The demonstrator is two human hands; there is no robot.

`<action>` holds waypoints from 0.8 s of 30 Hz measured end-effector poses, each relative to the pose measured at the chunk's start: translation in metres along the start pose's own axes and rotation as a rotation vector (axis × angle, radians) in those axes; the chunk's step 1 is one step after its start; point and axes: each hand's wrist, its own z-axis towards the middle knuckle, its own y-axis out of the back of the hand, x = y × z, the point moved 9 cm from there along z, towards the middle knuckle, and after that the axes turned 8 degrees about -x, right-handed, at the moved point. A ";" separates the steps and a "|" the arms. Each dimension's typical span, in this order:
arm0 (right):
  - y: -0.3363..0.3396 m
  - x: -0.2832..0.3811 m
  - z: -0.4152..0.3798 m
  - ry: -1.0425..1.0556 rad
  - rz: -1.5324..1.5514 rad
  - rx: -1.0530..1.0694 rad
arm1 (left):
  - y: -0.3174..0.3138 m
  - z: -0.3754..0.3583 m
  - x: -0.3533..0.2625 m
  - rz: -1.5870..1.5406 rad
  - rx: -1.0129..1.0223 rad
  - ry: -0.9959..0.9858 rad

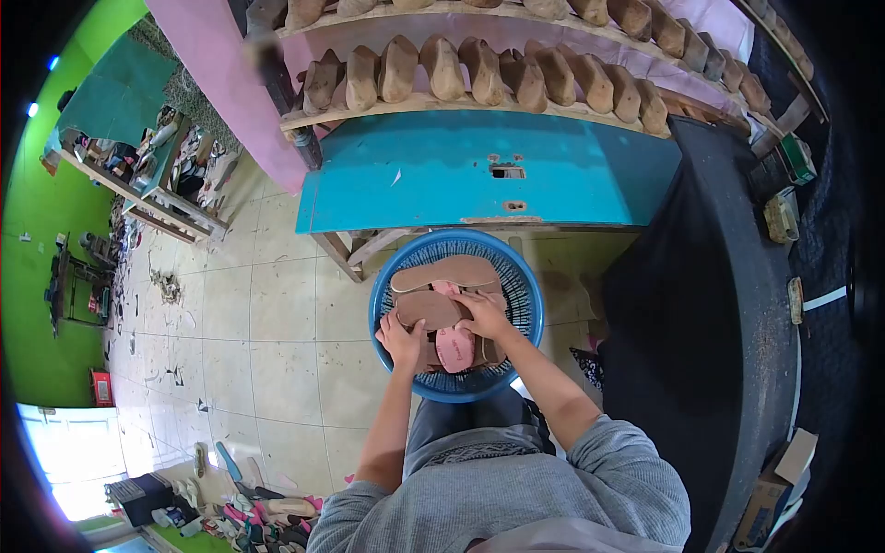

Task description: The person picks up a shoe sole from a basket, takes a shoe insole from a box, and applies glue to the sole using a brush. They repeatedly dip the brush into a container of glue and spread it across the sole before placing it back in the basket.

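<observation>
A round blue basket (529, 276) stands in front of my body, with brown soles (452, 271) and a pink sole piece (455, 350) inside it. Over these lies a brown sole (430, 311), held level between both hands. My left hand (402, 341) grips its left end, thumb on top. My right hand (481, 315) holds the right end, with fingers over the upper surface. The undersides of the fingers are hidden.
Beyond the basket is a turquoise table (396, 175) with cut-outs. Wooden shoe lasts (448, 68) line the shelves above it. Black cloth (682, 295) hangs at the right. Scraps (267, 516) lie on the floor at lower left.
</observation>
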 end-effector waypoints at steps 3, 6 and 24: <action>0.011 0.011 0.008 0.008 -0.097 -0.092 | 0.011 0.009 -0.008 0.003 -0.038 -0.032; 0.034 0.025 -0.004 0.033 -0.151 -0.234 | 0.028 0.000 -0.019 0.007 -0.125 -0.071; 0.233 0.176 -0.194 0.047 0.042 -0.888 | 0.208 -0.066 -0.247 -0.421 0.015 -0.719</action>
